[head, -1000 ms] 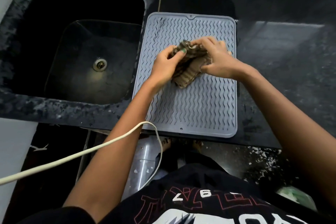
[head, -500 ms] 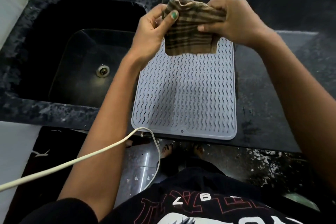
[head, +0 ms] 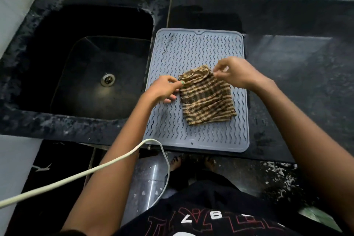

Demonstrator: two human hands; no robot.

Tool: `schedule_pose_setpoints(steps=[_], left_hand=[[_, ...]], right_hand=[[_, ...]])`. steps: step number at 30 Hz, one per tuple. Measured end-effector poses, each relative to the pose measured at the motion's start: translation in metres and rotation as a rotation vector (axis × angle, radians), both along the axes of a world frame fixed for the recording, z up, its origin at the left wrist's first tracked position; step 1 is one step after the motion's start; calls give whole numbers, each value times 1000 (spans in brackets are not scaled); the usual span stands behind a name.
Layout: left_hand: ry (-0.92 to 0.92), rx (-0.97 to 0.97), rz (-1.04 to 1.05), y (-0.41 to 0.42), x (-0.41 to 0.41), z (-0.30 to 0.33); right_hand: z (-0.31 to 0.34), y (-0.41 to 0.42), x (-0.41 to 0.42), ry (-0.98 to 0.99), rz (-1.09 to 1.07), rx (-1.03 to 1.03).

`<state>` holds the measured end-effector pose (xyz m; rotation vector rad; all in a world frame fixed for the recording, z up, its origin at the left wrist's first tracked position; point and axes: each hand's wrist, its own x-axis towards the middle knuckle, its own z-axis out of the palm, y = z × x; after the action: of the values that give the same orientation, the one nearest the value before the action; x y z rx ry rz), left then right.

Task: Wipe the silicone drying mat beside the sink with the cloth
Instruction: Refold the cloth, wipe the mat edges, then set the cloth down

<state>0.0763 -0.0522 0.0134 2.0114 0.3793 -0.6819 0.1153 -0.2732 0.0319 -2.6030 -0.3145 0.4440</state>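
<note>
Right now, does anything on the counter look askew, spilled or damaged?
Nothing stands out. The mat lies flat and square beside the sink; the cloth rests on it, both hands pinching its far corners.

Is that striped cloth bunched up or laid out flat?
Mostly flat. The cloth lies spread on the drying mat; only its top edge is rumpled, where the left hand and right hand pinch its corners.
</note>
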Motion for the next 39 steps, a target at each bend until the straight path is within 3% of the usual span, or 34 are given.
schedule_pose_setpoints(steps=[5, 11, 14, 16, 21, 25, 27, 29, 31, 33, 39], left_hand=[[-98, 249, 94, -29, 12, -14], [-168, 402, -86, -30, 12, -23], [-180, 404, -143, -30, 14, -20], [-174, 264, -159, -27, 16, -15], [0, -373, -49, -22, 19, 9], [-183, -381, 113, -37, 25, 22], [-227, -394, 37, -41, 26, 24], [-135, -513, -55, -42, 28, 24], [-118, -630, -69, -41, 29, 22], [-195, -629, -121, -43, 33, 20], [-429, -168, -199, -55, 53, 22]], right_hand=[[-23, 22, 15, 153, -10, -189], [-28, 27, 20, 224, -25, -88], [-22, 29, 18, 256, 48, -102], [-15, 26, 16, 299, 94, -69], [11, 4, 10, 420, 6, 318], [28, -13, 6, 613, -140, 866], [32, -17, 3, 657, -164, 1107], [32, -20, 0, 660, -214, 1247], [28, -21, 0, 614, -296, 1233], [24, -26, 4, 583, -409, 1119], [13, -32, 12, 632, -283, 779]])
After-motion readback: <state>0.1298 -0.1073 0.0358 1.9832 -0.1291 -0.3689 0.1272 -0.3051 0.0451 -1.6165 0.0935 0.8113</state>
